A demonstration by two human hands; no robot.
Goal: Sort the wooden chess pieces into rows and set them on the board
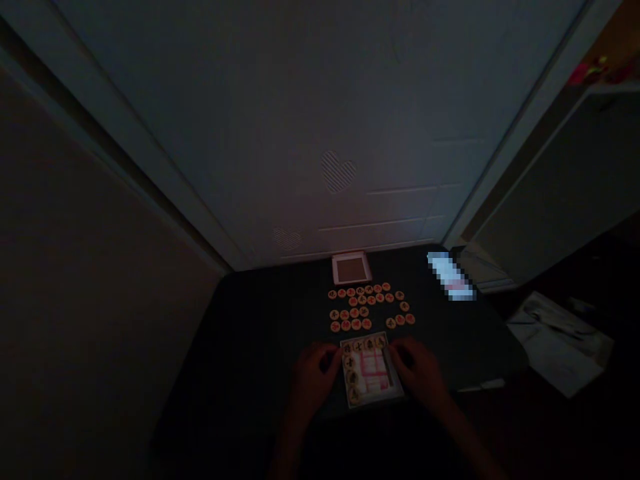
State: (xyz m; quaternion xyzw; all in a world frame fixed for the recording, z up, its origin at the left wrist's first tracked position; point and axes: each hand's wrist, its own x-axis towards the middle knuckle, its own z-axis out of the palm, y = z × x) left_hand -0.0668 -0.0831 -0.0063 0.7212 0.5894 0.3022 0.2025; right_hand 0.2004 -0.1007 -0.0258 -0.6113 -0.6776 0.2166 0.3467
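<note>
A shallow, light-rimmed box [375, 403] lies at the table's near side. Inside it, several Chinese chess pieces [352, 378] with dark characters line the far and left sides, and a white and pink patterned surface shows between them. My left hand [313, 375] is closed at the box's left edge, thumb and fingers pinched near its far corner. At the right edge, my right hand [421, 368] is curled the same way, fingertips beside the far right corner. Dim light hides some finger detail. Beyond the box, several round pieces [355, 312] with red or dark characters lie in loose rows.
An open box lid or tray [351, 270] with a pale rim rests by the wall. To the right on the dark table [260, 333] lies a bright, pixelated flat object [451, 275]. A whitish box-like object [560, 343] sits lower, off the table's right side.
</note>
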